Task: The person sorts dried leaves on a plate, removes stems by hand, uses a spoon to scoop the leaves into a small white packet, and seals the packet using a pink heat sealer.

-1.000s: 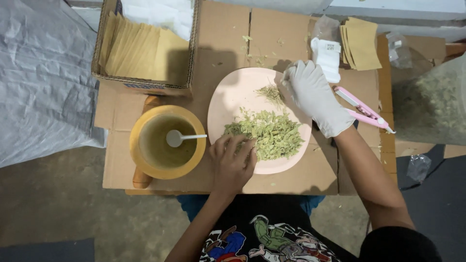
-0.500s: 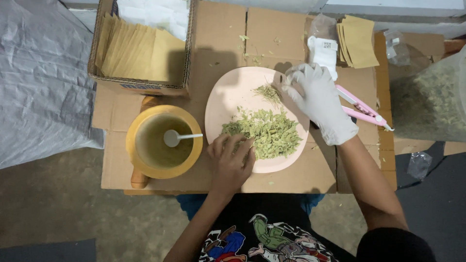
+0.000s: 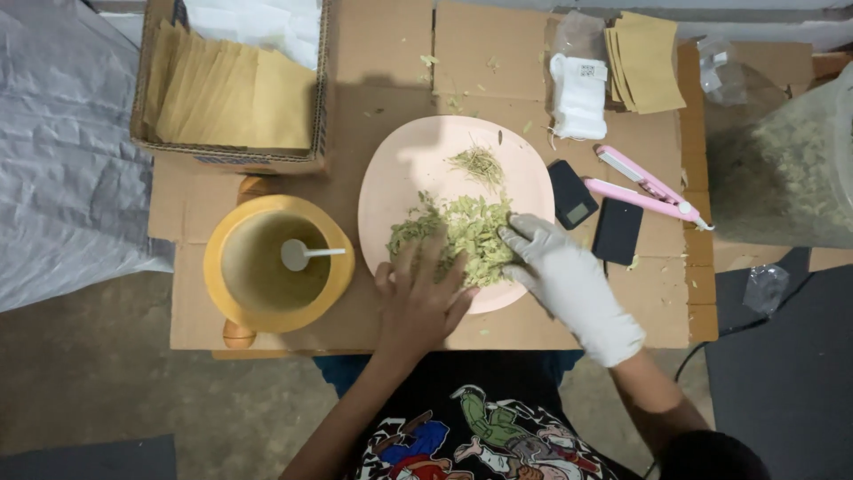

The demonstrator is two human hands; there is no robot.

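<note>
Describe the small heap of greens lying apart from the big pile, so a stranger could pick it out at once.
Start at the round pale pink plate in the middle of the cardboard-covered table. The big pile of shredded greens lies at its near side, under both hands. The small heap sits alone toward the far rim: thinner, strawlike, untouched.

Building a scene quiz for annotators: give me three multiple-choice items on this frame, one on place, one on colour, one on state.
1. Where does the pile of green shreds lie?
A. in the yellow bowl
B. on the pink plate
C. in the cardboard box

2. What colour is the glove on the right hand?
A. white
B. blue
C. black

3. What is the bare left hand doing?
A. gripping the spoon
B. resting flat on the box
C. touching the shreds, fingers spread

Answers: B, the pile sits on the pink plate. A, the glove is plainly white. C, the spread fingers reach into the pile's near edge.
</note>
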